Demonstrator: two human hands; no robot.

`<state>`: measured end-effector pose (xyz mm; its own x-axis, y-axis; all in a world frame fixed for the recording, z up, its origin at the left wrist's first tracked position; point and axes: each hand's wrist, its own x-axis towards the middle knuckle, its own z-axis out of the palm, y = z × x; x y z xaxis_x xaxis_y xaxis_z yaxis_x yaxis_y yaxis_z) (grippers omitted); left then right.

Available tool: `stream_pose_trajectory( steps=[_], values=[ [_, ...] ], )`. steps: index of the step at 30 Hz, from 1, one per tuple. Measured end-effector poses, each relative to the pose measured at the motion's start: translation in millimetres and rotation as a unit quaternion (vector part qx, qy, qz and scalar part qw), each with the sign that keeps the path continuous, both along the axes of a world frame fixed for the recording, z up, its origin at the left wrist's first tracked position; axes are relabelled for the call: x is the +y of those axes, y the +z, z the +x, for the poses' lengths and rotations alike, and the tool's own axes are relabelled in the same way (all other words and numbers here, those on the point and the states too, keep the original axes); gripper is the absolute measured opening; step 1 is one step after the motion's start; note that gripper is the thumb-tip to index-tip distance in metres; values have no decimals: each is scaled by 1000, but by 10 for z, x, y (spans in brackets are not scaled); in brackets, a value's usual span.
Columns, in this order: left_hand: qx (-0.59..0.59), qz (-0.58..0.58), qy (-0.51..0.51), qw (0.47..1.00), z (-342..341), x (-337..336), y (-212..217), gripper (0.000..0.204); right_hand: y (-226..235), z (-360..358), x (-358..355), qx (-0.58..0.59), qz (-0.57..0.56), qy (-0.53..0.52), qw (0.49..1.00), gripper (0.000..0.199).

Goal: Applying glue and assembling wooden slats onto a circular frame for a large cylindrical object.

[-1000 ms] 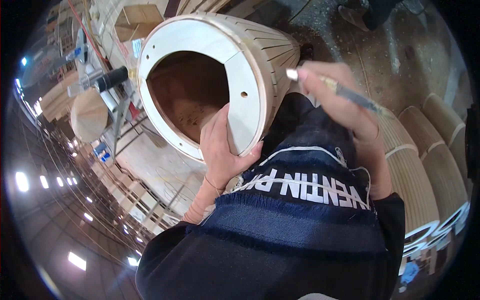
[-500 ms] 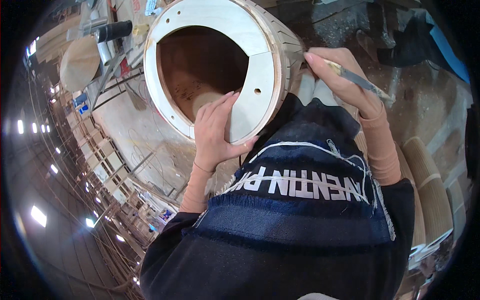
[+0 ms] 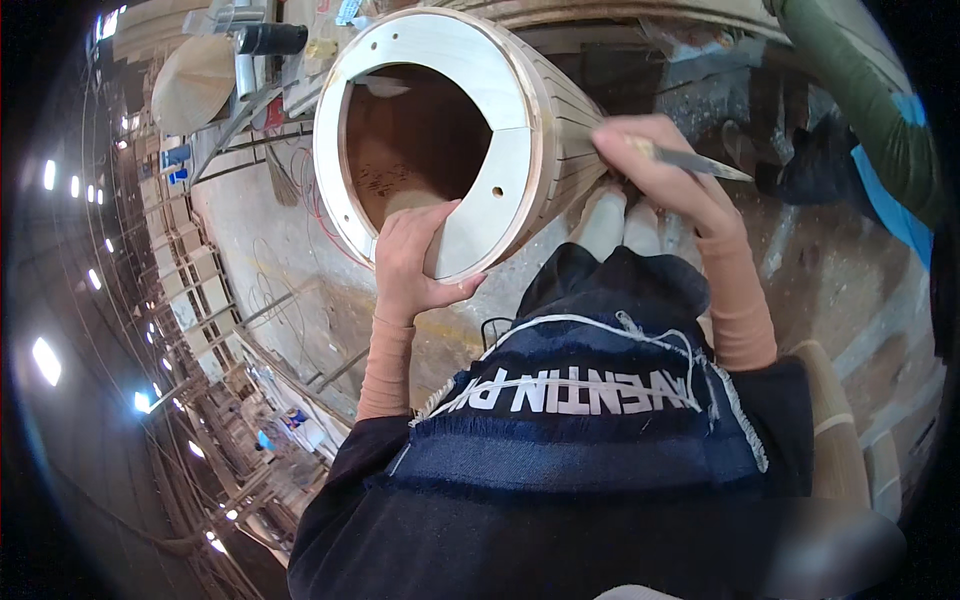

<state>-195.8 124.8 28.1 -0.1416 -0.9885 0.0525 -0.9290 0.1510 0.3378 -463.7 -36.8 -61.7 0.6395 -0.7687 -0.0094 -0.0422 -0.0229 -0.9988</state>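
A pale wooden drum-like shell (image 3: 510,105) lies tilted in front of me, its flat white ring with small holes facing me around a large dark opening. Thin dark grooves run along its outer side. My left hand (image 3: 408,262) grips the ring's near edge, fingers over the inner rim and thumb on the outside. At the drum's right side, my right hand (image 3: 665,170) is closed around a knife-like tool (image 3: 705,163) with a light handle and narrow metal blade. The blade points right, away from the drum. My fingertips are close to the grooved side; whether they touch it is unclear.
Another person's green-clothed limb (image 3: 855,95) reaches in at the upper right, near a blue sheet (image 3: 890,205). Curved wooden pieces (image 3: 835,410) stand at my right. Far left are a conical hat (image 3: 195,85), a black cylinder (image 3: 272,39) and a broom (image 3: 283,180).
The view has shifted, and a green-clothed limb has come in at the upper right. My right hand still holds the tool, its blade now more level; the left keeps its grip on the rim.
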Motion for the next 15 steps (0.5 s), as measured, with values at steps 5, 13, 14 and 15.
stream_pose_trajectory(
  steps=[5, 13, 14, 15],
  values=[
    [12, 14, 12, 1000, 17, 22, 43, 68, 239, -445, 228, 46, 209, 129, 968, 42],
    [173, -132, 15, 976, -116, 196, 107, 78, 795, 54, 723, -119, 322, 195, 919, 56],
    [199, -138, 8, 970, -202, 292, 121, 79, 858, 214, 792, -138, 329, 233, 905, 57],
    [214, -166, -13, 963, -273, 380, 127, 81, 924, 390, 845, -162, 325, 285, 887, 57]
  ],
)
